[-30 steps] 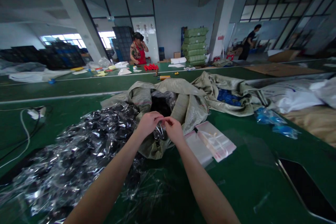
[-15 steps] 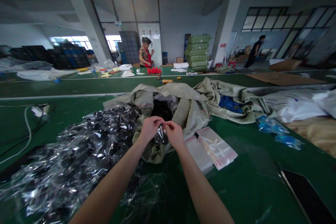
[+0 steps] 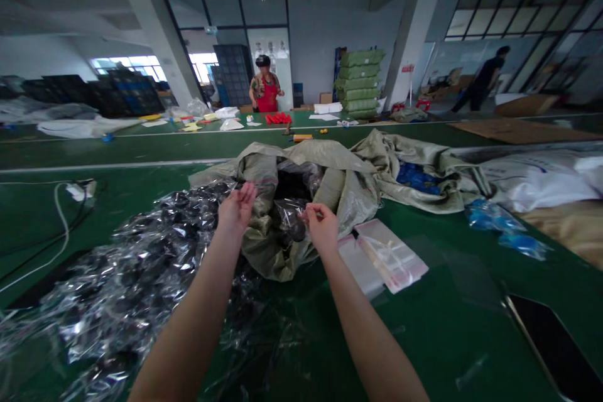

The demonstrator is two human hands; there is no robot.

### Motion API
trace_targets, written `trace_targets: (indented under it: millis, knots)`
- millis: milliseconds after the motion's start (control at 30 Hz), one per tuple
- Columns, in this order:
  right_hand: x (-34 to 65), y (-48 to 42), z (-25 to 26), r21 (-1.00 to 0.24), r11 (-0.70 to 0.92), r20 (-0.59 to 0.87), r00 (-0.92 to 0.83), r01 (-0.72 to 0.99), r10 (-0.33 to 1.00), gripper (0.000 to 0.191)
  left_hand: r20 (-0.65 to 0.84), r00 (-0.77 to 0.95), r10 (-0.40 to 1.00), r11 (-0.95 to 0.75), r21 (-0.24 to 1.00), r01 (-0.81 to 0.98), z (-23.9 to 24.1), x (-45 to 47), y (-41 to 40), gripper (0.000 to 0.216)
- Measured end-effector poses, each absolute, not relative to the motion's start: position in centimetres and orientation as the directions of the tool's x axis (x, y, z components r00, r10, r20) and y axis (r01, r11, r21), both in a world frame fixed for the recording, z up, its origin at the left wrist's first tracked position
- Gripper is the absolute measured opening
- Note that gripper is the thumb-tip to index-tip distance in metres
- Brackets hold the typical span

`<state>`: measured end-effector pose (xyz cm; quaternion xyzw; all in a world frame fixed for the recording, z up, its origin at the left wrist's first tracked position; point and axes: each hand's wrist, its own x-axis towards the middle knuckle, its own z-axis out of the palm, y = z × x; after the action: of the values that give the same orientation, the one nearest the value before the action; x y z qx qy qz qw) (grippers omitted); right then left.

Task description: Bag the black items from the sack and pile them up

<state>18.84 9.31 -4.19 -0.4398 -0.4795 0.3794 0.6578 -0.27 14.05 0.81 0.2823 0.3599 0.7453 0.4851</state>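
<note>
My right hand (image 3: 321,225) pinches the corner of a small clear plastic bag (image 3: 288,217) with something dark inside, held in front of an open woven sack (image 3: 306,195). My left hand (image 3: 237,207) hovers to the left of the bag with its fingers loosely apart and nothing in them. Below and left of that hand spreads a large heap of crinkled clear bags with dark contents (image 3: 132,276). A small stack of flat clear sleeves with red strips (image 3: 384,254) lies on the green table (image 3: 438,326) just right of my right hand.
A second sack with blue items (image 3: 414,176) and white sacks (image 3: 532,179) lie at the right. Cables (image 3: 56,232) run at the left. A dark flat panel (image 3: 556,345) sits at the lower right. A person in red stands at the far table (image 3: 266,91); another walks at the far right (image 3: 485,78).
My hands were pinched together on the small bag; the left hand has let go and moved left, and the right hand keeps hold of the bag.
</note>
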Motion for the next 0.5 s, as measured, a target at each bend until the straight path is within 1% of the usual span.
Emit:
trace_targets:
  millis: [33,100,167,233,267,300,333,400,433,500]
  knots:
    - [18.9,9.4,-4.2,-0.939,0.329,0.292,0.273,-0.099,0.917,0.023,0.039,-0.367,0.929,-0.258,0.781,-0.569,1.0,-1.2,13.9,0.021]
    - [19.1,9.4,-4.0,-0.935,0.333,0.282,0.313,-0.122,0.907,0.024,0.006,-0.346,0.938,-0.223,0.774,-0.593,1.1,-2.8,13.2,0.026]
    - [19.2,9.4,-3.8,-0.934,0.330,0.266,0.347,-0.139,0.899,0.024,-0.038,-0.236,0.971,-0.107,0.816,-0.569,0.6,-3.3,12.0,0.026]
    - [19.2,9.3,-3.6,-0.933,0.321,0.246,0.364,-0.160,0.898,0.023,-0.079,-0.071,0.994,0.041,0.899,-0.435,-0.2,-2.5,10.5,0.019]
    - [19.2,9.3,-3.6,-0.933,0.317,0.238,0.366,-0.172,0.900,0.024,-0.070,-0.011,0.997,0.063,0.944,-0.324,-0.6,-1.7,9.9,0.016]
    - [19.2,9.4,-3.6,-0.932,0.313,0.231,0.363,-0.183,0.902,0.024,-0.040,0.022,0.999,0.043,0.979,-0.199,-1.1,-0.9,9.3,0.018]
    - [19.2,9.4,-3.6,-0.930,0.310,0.225,0.362,-0.196,0.905,0.024,-0.005,0.057,0.998,0.009,0.997,-0.070,-1.5,0.0,8.9,0.025]
    - [19.1,9.5,-3.7,-0.925,0.303,0.211,0.354,-0.228,0.911,0.025,0.085,0.087,0.993,-0.095,0.989,0.117,-2.2,1.6,8.6,0.031]
    - [19.1,9.5,-3.8,-0.924,0.297,0.203,0.351,-0.241,0.914,0.025,0.118,0.087,0.989,-0.132,0.977,0.169,-2.5,2.1,8.6,0.029]
    - [19.3,9.6,-3.8,-0.919,0.290,0.191,0.342,-0.266,0.920,0.025,0.157,0.060,0.986,-0.166,0.964,0.210,-2.8,2.7,8.8,0.024]
